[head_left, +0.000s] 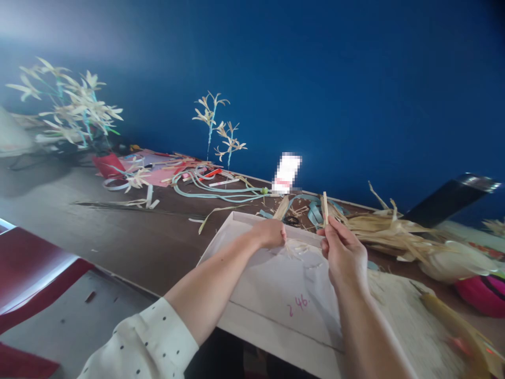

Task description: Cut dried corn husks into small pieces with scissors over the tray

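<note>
My right hand [347,251] pinches a narrow, pale, straw-coloured strip [325,205] between thumb and fingers, holding it upright. My left hand [271,233] is closed over the far side of a shallow white cardboard tray [272,295] with pink writing on its bottom. Whatever the left fingers grip is hidden. Just beyond them a pale dried husk piece [281,208] sticks up; I cannot tell whether it is held. Thin pale shreds [298,248] lie in the tray between both hands.
Dried husks [386,229] are heaped on the right, near a dark cylinder [442,202]. Light-blue cord [221,197] and a blurred phone-like screen [287,172] are behind the tray. Husk flowers [84,108] stand at left; two flower stems [211,126] rise against the blue wall.
</note>
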### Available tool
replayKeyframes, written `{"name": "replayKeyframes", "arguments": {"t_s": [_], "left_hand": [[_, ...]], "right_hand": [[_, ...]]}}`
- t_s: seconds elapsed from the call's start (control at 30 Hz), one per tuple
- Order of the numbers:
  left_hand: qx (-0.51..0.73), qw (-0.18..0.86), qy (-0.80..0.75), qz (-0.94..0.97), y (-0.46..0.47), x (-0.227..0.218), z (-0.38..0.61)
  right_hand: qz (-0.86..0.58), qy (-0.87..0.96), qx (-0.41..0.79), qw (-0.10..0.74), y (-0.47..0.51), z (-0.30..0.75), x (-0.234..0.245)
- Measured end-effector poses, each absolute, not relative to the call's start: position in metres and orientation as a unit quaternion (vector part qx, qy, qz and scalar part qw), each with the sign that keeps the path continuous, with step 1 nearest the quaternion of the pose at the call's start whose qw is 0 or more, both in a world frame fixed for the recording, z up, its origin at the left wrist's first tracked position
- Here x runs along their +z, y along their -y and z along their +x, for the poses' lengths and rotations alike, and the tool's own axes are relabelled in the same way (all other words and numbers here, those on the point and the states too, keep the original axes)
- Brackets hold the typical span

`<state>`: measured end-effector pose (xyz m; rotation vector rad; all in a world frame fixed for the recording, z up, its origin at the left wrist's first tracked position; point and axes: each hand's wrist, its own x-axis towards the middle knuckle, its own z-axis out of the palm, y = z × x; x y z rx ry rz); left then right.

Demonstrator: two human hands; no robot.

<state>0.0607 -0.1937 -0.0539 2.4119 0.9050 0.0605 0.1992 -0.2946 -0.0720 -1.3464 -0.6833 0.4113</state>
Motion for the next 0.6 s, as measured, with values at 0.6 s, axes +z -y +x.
{"name": "replayKeyframes", "arguments": {"t_s": [0.6], "left_hand": [[0.039, 0.269, -0.355, 0.894, 0.1966, -0.0580, 0.0617]], "right_hand": [[-0.610, 0.321, 0.199, 0.696, 0.2948, 0.1970, -0.0693]]}}
